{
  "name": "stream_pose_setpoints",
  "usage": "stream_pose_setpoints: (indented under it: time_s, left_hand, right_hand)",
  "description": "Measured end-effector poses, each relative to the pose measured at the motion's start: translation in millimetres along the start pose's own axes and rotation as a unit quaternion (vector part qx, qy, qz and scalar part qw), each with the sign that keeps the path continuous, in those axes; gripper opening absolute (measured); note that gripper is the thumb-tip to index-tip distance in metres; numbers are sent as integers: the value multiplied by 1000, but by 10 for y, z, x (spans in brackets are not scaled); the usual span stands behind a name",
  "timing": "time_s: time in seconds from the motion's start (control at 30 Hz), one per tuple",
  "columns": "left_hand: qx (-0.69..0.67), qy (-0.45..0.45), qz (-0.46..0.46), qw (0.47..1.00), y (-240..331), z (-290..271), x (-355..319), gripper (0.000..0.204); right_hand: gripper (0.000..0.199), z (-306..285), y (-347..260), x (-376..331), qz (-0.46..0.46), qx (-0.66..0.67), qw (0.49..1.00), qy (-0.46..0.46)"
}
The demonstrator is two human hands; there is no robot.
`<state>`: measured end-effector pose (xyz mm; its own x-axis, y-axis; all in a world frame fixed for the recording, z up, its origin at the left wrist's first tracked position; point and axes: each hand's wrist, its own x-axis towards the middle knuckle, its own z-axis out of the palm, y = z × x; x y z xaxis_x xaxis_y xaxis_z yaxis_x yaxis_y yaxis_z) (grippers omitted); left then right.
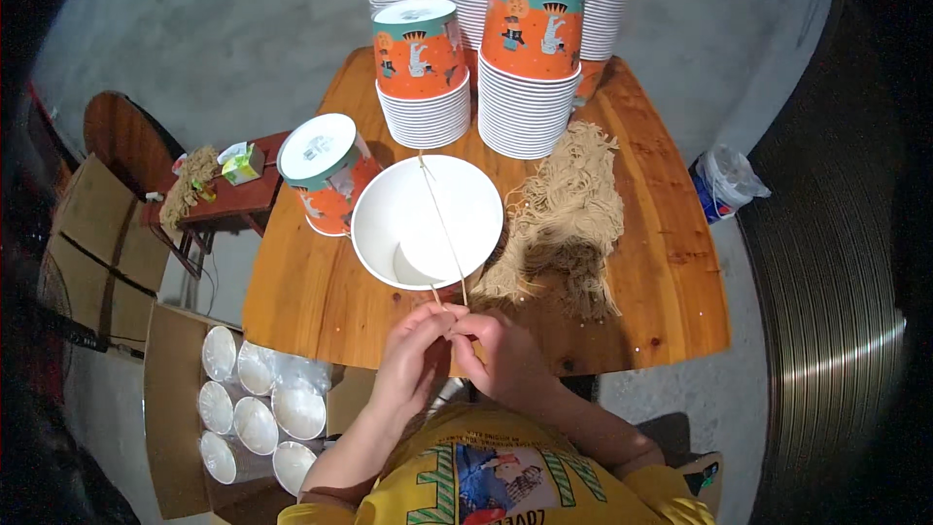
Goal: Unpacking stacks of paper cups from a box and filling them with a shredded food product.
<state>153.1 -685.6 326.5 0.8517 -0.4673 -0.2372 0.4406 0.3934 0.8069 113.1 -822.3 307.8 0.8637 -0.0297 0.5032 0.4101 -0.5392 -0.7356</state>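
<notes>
1. Left hand (413, 350) and right hand (501, 355) meet at the near table edge, fingertips pinched together on the two ends of a thin cord (443, 228); held so, the cord is drawn taut.
2. The cord runs across the open white paper bucket (428, 222), which stands mouth-up just beyond the hands, within easy reach.
3. A heap of tan cords (569, 214) lies touching the bucket's right side, a supply close to the working hand.
4. Stacked buckets (425, 73), upside down, crowd the far half of the wooden table (661, 262).
5. A cardboard box (170, 408) of nested buckets sits on the floor at the left.
</notes>
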Motion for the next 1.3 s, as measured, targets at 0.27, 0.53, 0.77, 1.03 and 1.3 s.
stream_pose_setpoints:
  time_s: [0.27,0.53,0.77,1.03,1.3]
  left_hand:
    - [-89,30,-80,992,101,-114,175,22]
    - [-55,37,-147,987,332,-184,279,23]
    - [-21,-32,-121,992,386,-112,234,22]
    - [144,56,80,985,132,-334,143,20]
    - [342,34,253,904,202,-786,549,67]
  right_hand:
    - [22,-9,-11,76,-156,-43,987,8]
    - [25,-95,50,132,-273,-130,952,-50]
    - [37,-181,102,158,-251,-177,948,-83]
    - [42,-426,268,486,-244,-329,910,56]
    - [15,-523,569,873,-118,-162,980,-22]
